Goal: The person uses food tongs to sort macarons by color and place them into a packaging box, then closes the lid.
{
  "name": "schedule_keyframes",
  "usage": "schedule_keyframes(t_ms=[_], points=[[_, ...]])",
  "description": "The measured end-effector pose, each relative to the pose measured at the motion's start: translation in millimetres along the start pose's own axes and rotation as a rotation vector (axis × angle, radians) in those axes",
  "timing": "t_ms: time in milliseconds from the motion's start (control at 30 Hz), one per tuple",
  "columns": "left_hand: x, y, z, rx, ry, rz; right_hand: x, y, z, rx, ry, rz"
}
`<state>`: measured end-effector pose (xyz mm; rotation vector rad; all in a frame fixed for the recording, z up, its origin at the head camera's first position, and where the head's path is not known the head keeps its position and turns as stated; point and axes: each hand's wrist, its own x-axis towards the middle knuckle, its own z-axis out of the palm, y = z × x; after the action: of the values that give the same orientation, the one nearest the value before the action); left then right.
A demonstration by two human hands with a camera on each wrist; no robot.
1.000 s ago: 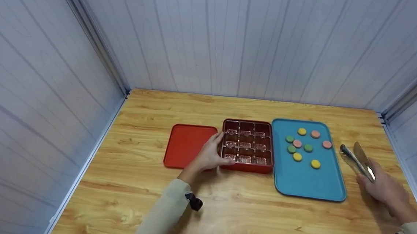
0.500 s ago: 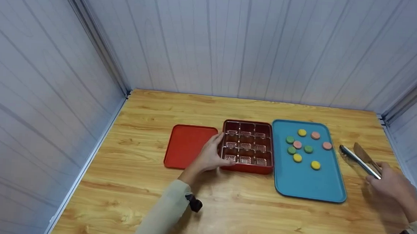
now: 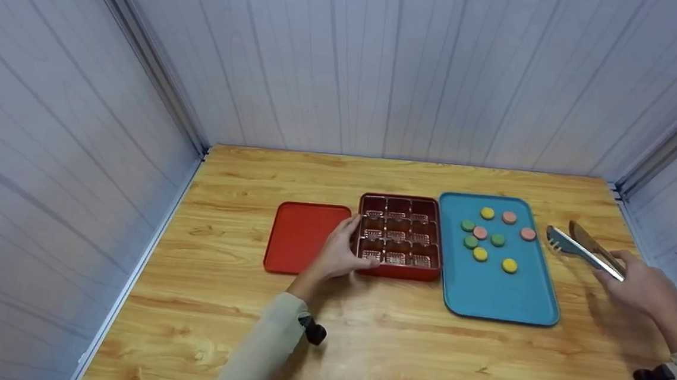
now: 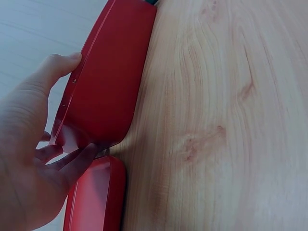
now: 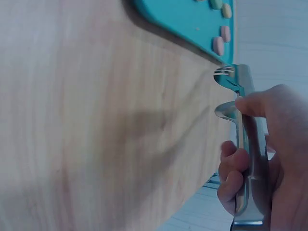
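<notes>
Gripping the red box (image 3: 399,272) with our left hand (image 3: 337,255), tongs (image 3: 588,254) with our right hand (image 3: 646,289), we had no compartment (image 3: 396,236) filled; nine sweets (image 3: 497,240) lay on the blue tray (image 3: 501,294) to the right.

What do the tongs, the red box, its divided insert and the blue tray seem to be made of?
Tongs: polished metal, probably steel, given the silvery reflections.
Red box: likely plastic, smooth with a soft sheen and rounded corners.
Divided insert: apparently thin clear plastic, see-through with glinting ridges.
Blue tray: smooth, evenly coloured; perhaps plastic, though coated metal is possible.
</notes>
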<state>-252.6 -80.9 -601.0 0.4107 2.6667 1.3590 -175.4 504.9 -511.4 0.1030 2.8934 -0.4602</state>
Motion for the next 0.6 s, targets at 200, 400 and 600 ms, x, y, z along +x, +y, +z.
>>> schedule_keyframes(t_ms=[200, 400, 600], points=[[0.3, -3.8, -1.6, -0.008, -0.013, -0.013, 6, -13, -8.9, 0.023, -0.015, 0.042], [0.6, -6.7, 0.9, -0.009, -0.014, -0.003, 11, -25, -14.7, -0.014, 0.060, 0.054], [-7.6, 17.4, -6.8, -0.055, -0.030, -0.037, 19, -36, -17.8, 0.004, 0.082, 0.000]])
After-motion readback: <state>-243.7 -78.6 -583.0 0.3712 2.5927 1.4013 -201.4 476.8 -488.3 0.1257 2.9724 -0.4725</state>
